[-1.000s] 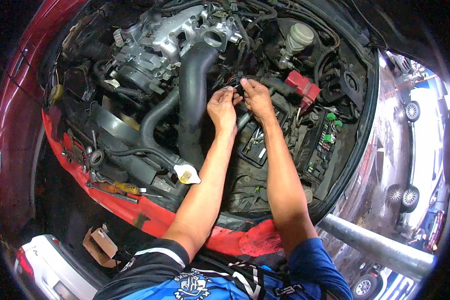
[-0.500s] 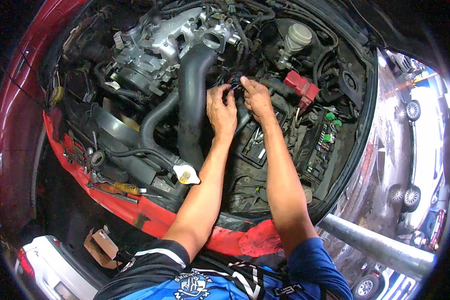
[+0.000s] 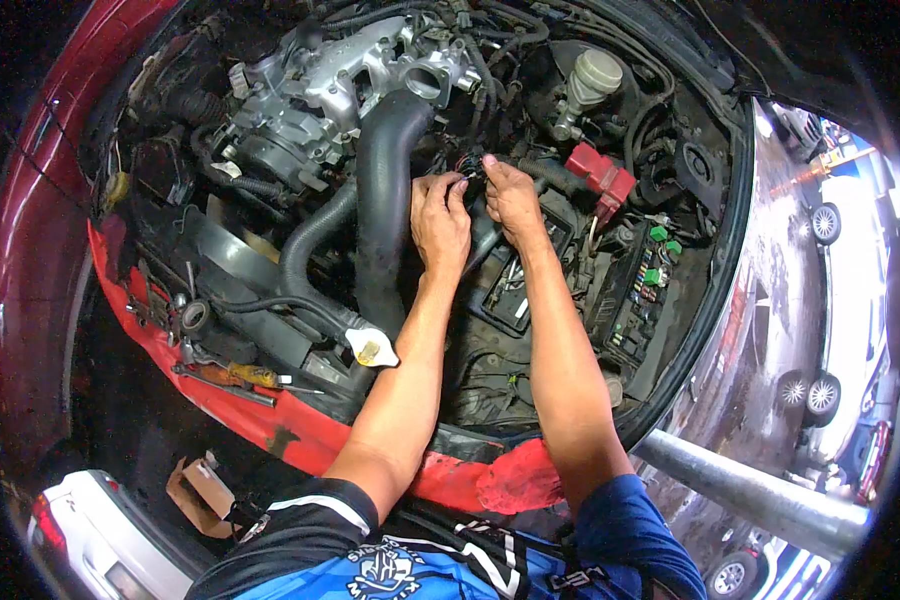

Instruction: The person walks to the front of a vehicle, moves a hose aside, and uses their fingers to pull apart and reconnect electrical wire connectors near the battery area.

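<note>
Both hands are deep in a car's engine bay, close together at a dark wiring connector [image 3: 475, 168] with thin coloured wires. My right hand [image 3: 513, 200] grips the connector, thumb on top and fingers curled beneath. On its left, my left hand [image 3: 440, 218] has thumb and fingers bent together at the wires; its fingertips partly hide what it pinches. A thick black hose [image 3: 382, 190] runs just left of my left hand, up to the silver throttle opening [image 3: 427, 80]. Below my right wrist lies a black tray [image 3: 510, 300] holding small metal parts.
A red terminal cover [image 3: 602, 178], an open fuse box [image 3: 635, 300] and a fluid reservoir [image 3: 597, 75] sit to the right. A radiator cap [image 3: 372, 348] is near my left forearm. A yellow-handled screwdriver [image 3: 253, 376] and other tools lie along the red front edge [image 3: 310, 440].
Both hands stay at the connector with only slight shifts. My left fingers have moved a little and the wires sit at a slightly different angle.
</note>
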`<state>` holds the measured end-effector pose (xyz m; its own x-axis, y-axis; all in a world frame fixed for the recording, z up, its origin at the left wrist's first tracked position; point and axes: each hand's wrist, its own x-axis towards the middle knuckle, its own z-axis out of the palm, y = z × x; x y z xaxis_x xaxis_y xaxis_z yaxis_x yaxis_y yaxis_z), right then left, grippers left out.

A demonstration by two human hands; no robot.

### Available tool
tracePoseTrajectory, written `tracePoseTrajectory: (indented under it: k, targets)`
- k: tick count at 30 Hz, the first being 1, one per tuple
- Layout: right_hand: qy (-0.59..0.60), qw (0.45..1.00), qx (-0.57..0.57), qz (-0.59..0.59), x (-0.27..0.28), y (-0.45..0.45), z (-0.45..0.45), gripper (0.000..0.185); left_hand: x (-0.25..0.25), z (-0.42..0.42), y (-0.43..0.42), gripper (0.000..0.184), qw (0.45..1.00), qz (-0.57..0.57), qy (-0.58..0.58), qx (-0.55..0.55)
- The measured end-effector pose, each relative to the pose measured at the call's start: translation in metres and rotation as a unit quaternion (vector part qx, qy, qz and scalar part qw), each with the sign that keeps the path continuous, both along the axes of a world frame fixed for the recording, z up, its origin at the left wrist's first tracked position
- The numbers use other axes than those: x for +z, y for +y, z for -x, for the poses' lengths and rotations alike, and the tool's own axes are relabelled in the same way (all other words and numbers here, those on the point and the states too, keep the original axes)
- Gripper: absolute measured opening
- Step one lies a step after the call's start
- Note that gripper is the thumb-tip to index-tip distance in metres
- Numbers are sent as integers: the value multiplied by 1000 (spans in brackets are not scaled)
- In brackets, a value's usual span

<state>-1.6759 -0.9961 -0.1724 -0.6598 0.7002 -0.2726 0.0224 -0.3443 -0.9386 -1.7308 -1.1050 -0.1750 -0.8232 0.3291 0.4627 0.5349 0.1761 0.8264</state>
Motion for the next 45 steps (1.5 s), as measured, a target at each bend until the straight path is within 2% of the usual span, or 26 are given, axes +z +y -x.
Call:
tracePoseTrajectory:
  k: [4, 7, 27, 34, 37, 40, 45]
  targets:
    - [-1, 1000, 7, 1, -1, 1, -2, 39, 2, -1, 1, 15, 1000, 2, -26, 8]
    - [9, 1000, 7, 28, -1, 0, -1, 29, 4, -1, 1, 16, 999, 8, -34, 3]
    - [15, 1000, 24, 13, 2, 0, -4, 36, 12, 2, -2, 20, 993, 89, -70, -15]
    - [23, 999, 41, 19, 2, 2, -5, 36, 9, 0, 2, 16, 996, 31, -79, -5]
    - [10, 1000, 8, 15, 5, -4, 0, 37, 6, 1, 4, 16, 998, 11, -64, -1]
    - [7, 1000, 9, 12, 8, -4, 0, 31, 6, 1, 4, 15, 998, -2, -58, 4]
    - [15, 1000, 12, 9, 8, -1, -1, 38, 10, -2, 5, 14, 996, -41, -75, 5]
